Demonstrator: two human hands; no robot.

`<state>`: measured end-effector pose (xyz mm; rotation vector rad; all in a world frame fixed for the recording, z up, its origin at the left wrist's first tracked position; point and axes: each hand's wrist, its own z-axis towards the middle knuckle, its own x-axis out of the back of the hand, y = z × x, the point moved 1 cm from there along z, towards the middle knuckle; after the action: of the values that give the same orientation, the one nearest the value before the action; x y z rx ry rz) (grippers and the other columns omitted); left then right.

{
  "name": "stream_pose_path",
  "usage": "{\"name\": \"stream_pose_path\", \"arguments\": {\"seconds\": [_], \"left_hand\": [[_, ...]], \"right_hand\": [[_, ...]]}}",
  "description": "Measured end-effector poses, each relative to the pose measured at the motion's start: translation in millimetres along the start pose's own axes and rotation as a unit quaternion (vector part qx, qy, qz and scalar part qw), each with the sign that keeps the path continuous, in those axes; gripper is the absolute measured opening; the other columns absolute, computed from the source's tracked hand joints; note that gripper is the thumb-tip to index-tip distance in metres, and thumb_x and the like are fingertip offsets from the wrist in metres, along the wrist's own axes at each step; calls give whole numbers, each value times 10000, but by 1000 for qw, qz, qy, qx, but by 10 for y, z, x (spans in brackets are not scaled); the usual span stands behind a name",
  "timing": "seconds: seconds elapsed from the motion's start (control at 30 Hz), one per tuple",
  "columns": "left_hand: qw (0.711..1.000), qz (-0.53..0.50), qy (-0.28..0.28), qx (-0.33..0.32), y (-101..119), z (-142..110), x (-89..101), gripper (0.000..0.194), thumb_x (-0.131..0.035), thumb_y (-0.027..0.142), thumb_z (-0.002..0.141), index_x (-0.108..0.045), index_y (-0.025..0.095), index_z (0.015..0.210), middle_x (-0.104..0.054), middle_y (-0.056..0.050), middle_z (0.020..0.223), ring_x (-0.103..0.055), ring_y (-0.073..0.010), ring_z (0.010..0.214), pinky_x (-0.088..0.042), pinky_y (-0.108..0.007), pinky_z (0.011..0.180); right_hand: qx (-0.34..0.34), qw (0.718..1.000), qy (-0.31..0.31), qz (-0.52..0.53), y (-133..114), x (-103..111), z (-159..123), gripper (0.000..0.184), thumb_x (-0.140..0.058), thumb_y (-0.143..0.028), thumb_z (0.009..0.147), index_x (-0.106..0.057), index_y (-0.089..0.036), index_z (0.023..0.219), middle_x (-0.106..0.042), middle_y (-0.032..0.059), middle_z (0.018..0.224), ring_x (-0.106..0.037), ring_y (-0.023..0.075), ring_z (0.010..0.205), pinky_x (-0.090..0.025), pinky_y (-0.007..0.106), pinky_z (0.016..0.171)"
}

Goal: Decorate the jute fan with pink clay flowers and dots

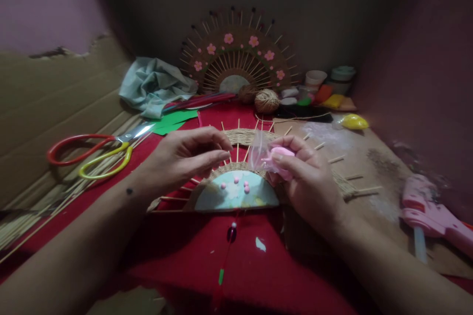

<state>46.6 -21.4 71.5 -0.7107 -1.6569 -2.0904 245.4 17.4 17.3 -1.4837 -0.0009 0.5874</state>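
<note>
In my right hand (308,177) is a small clear bag of pink modelling clay (284,160), gripped between thumb and fingers. My left hand (192,152) hovers to its left, thumb and fingertips brought together; whatever they pinch, if anything, is too small to see. Beneath both hands lies a woven half-round stick fan (242,137), its sticks spreading outward. Several small pink balls (246,186) rest on the fan's light blue half-disc (218,199). A red cord with a dark bead (231,233) hangs from the flat edge. My right hand hides part of the weave.
Scissors (125,150) and long thin sticks (66,192) lie left, by green sheets (173,120). A pink glue gun (424,206) sits right on the board. Behind stand a finished flowered fan (236,47), twine ball (266,101), cloth (155,86) and a yellow clay packet (354,121).
</note>
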Motion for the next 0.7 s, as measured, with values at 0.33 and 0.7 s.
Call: {"name": "stream_pose_path", "arguments": {"seconds": [0.33, 0.7], "left_hand": [[998, -55, 29, -8, 95, -92, -186, 116, -615, 202, 825, -666, 153, 916, -649, -1, 744, -562, -62, 575, -482, -152, 521], [999, -4, -38, -30, 42, -51, -206, 122, -583, 238, 850, -680, 167, 827, -661, 10, 726, -583, -82, 635, -473, -176, 595]], "right_hand": [[68, 980, -11, -185, -37, -52, -79, 67, -569, -237, 831, -563, -234, 898, -550, -21, 774, -472, 115, 640, -379, 254, 566], [83, 967, -61, -232, -47, -79, -118, 88, -522, -261, 875, -554, -224, 948, -558, -11, 810, -490, 127, 704, -383, 279, 623]]}}
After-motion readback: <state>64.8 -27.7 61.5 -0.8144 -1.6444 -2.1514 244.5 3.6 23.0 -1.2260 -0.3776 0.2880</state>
